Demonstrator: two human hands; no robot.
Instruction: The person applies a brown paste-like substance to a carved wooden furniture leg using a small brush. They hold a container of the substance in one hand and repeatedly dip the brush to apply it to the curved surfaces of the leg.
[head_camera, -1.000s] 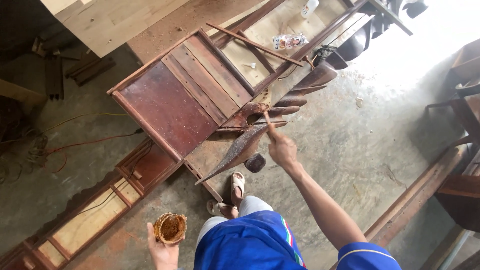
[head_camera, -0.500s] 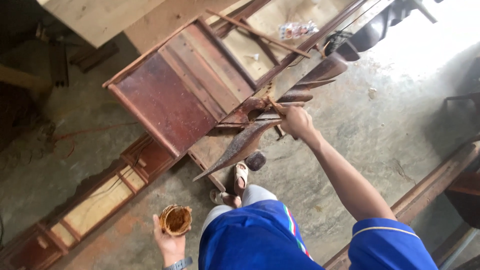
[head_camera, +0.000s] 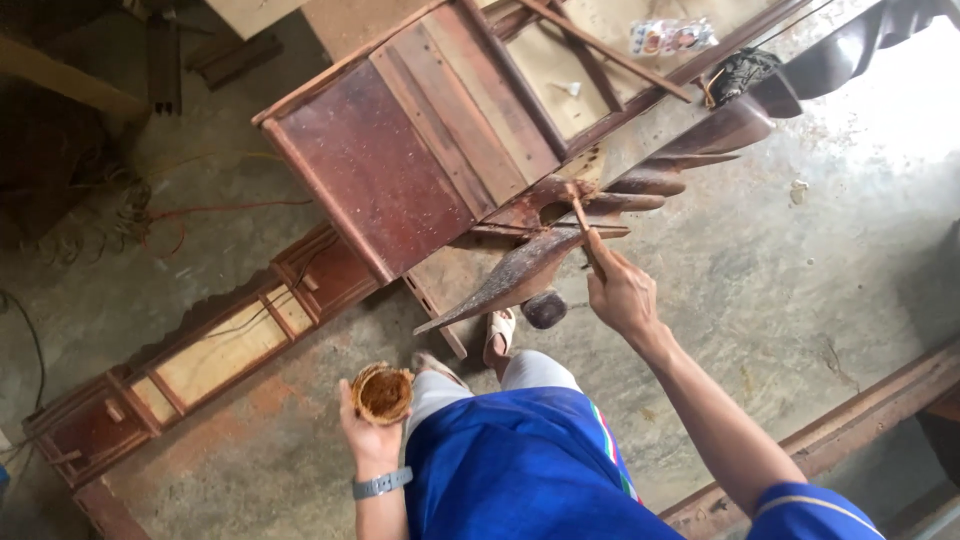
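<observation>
My right hand (head_camera: 622, 292) grips a thin paintbrush (head_camera: 583, 222), its tip touching the carved dark-brown wooden piece (head_camera: 560, 245) at the edge of a reddish slatted chair frame (head_camera: 400, 170) lying tipped on the floor. My left hand (head_camera: 368, 432) holds a small round bowl of brown stain (head_camera: 381, 393) low beside my hip. I wear blue shorts (head_camera: 530, 470), and my sandalled foot (head_camera: 497, 334) shows under the carved piece.
A long reddish panelled frame (head_camera: 190, 370) lies on the concrete floor at the left. A wooden beam (head_camera: 850, 430) runs along the right. Planks (head_camera: 60, 85), cables (head_camera: 170, 215) and a plastic bag (head_camera: 672, 38) lie around the edges.
My right hand has drawn back toward me with the brush and the brush tip now sits on the carved piece. The view has tilted slightly. The bowl hand stays put.
</observation>
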